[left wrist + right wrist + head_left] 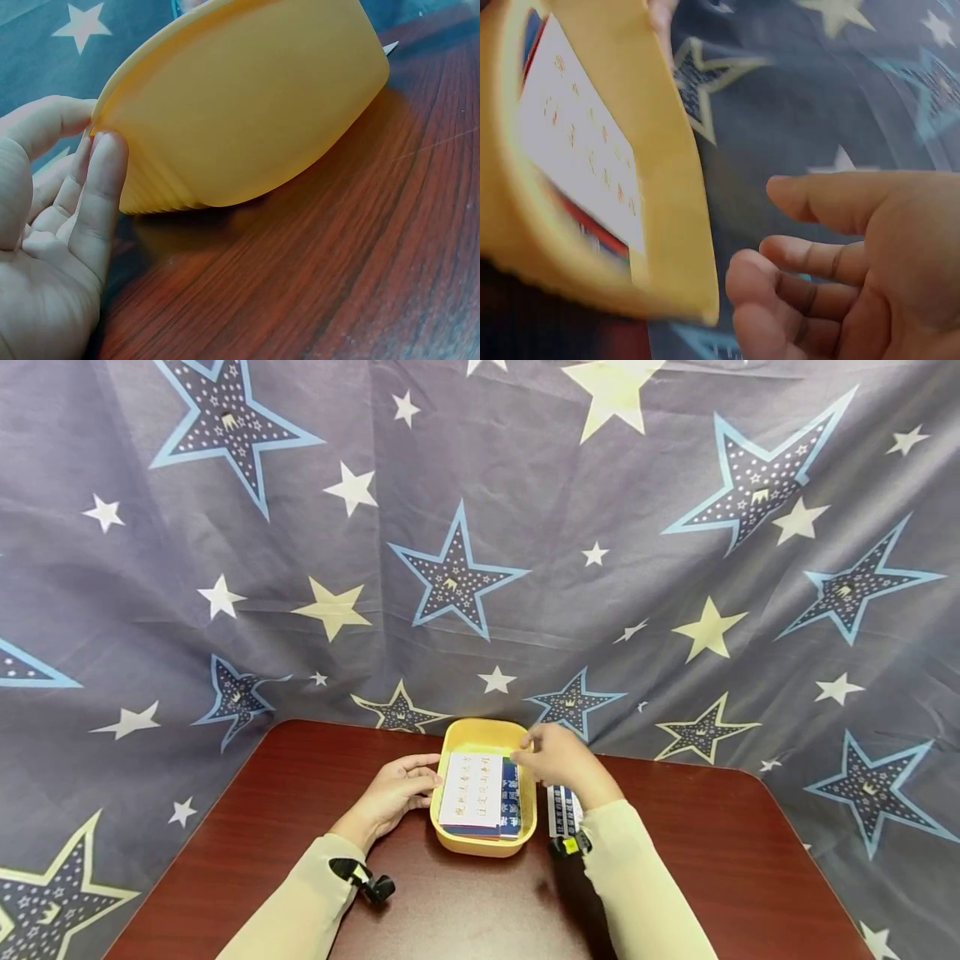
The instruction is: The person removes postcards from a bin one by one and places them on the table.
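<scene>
A yellow plastic basket (483, 846) is at the middle of the table, near its far edge. Inside it, a white card with gold characters (470, 789) lies over a blue card with white lettering (511, 806), and a red edge peeks out below. My left hand (401, 789) pinches the basket's left rim between thumb and fingers, seen closely in the left wrist view. By the far right rim hovers my right hand (558, 760). In the right wrist view its fingers (787, 196) are loosely bent, with nothing between them.
On the reddish-brown table (697, 852), a card with dark and white bands of lettering (564, 811) lies right of the basket, partly under the right wrist. A grey curtain with stars (450, 652) hangs right behind the table's far edge.
</scene>
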The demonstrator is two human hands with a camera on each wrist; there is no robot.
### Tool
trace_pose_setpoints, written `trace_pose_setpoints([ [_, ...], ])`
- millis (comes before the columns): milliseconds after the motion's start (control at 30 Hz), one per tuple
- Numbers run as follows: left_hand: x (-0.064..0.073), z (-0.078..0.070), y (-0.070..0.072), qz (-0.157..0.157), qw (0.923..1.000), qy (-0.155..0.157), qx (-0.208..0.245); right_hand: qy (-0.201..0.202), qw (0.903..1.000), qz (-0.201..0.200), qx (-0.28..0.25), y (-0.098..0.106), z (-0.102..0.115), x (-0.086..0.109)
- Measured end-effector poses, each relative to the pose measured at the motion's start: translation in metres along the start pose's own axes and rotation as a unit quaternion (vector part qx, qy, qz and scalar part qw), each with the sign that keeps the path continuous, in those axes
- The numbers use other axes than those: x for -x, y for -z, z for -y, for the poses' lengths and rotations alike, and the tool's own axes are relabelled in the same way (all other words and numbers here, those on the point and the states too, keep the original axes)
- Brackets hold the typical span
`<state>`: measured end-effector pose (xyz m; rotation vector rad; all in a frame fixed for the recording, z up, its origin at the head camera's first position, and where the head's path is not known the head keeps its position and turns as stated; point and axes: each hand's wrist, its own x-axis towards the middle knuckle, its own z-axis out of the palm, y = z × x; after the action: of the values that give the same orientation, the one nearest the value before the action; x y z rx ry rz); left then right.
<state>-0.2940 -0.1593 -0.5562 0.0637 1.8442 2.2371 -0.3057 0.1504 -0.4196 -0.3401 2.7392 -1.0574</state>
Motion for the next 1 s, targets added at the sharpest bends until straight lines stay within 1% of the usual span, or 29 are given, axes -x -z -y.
trace_pose_setpoints([
  [67, 0.0, 0.0, 0.001, 0.0, 1.0, 0.001, 0.003, 0.0, 0.9993, 0.029, 0.023, -0.008, 0.012, -0.012],
  [167, 0.0, 0.002, 0.001, 0.0, 0.9999, 0.002, 0.01, -0.007, 0.9956, 0.07, 0.061, -0.022, 0.023, -0.029],
  [267, -0.001, 0.003, 0.001, 0.006, 0.9999, -0.004, 0.012, -0.023, 0.992, 0.09, 0.085, -0.033, 0.026, -0.039],
  [400, -0.001, 0.002, 0.0, 0.013, 0.9997, -0.014, 0.013, -0.052, 0.9874, 0.094, 0.116, -0.045, 0.026, -0.05],
  [533, 0.0, 0.0, 0.001, 0.014, 0.9997, -0.015, 0.01, -0.079, 0.9767, 0.106, 0.169, -0.054, 0.027, -0.058],
  [600, 0.0, 0.0, 0.001, 0.014, 0.9998, -0.013, 0.006, -0.088, 0.9724, 0.112, 0.185, -0.058, 0.028, -0.061],
  [667, 0.0, 0.0, 0.002, 0.014, 0.9998, -0.011, 0.004, -0.09, 0.9688, 0.117, 0.199, -0.061, 0.029, -0.063],
  [733, 0.0, 0.0, 0.002, 0.013, 0.9999, -0.009, 0.004, -0.093, 0.9671, 0.121, 0.203, -0.062, 0.03, -0.064],
  [900, 0.001, -0.001, 0.001, 0.014, 0.9999, -0.003, 0.002, -0.095, 0.9653, 0.13, 0.205, -0.063, 0.032, -0.065],
  [1000, 0.001, -0.002, 0.0, 0.015, 0.9999, 0.0, 0.004, -0.08, 0.9646, 0.126, 0.218, -0.06, 0.033, -0.061],
])
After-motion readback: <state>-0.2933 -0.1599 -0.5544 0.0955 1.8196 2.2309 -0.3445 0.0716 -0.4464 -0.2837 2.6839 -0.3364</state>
